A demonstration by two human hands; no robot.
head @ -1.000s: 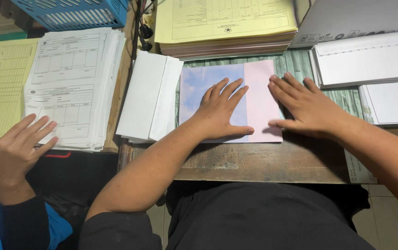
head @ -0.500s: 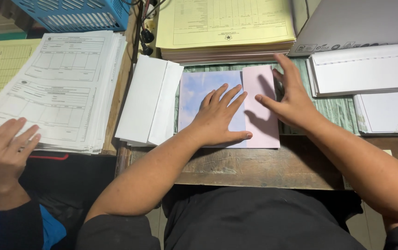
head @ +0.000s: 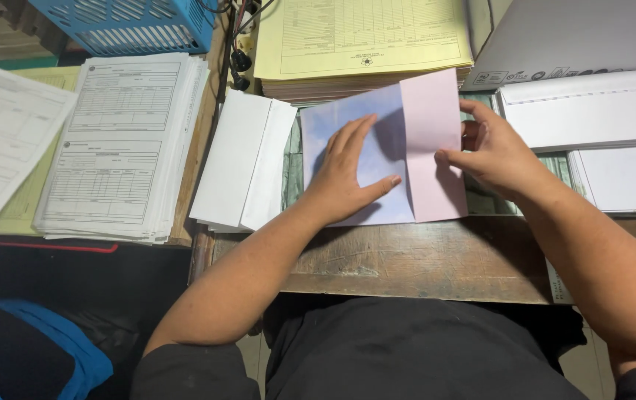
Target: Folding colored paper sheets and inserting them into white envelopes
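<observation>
- My left hand (head: 351, 167) is pressing flat on the blue sheet (head: 347, 122), fingers spread wide, palm down, gripping nothing, just pinning the paper to the wooden desk (head: 422, 259).
- My right hand (head: 492, 152) is pinching the right edge of the pink flap (head: 430, 148), thumb on top of it, fingers curled behind; the flap is lying folded over the blue sheet's right part.
- The blue sheet is sitting in the middle of the desk, its near edge just short of the desk's front edge, its top corner overlapping the yellow form stack (head: 366, 41).
- Just left of the blue sheet, white envelopes (head: 240, 163) are lying in a small pile, touching or nearly touching it; I cannot tell which.
- Further left of the blue sheet, a thick stack of printed forms (head: 122, 148) is resting, with a blue plastic basket (head: 129, 22) beyond it.
- Right of the blue sheet, past my right hand, white envelopes with flaps (head: 592, 111) are lying, and a floral-printed sheet (head: 629, 181) is lying below them.
- A grey box (head: 577, 33) is standing behind those, right of the yellow stack.
</observation>
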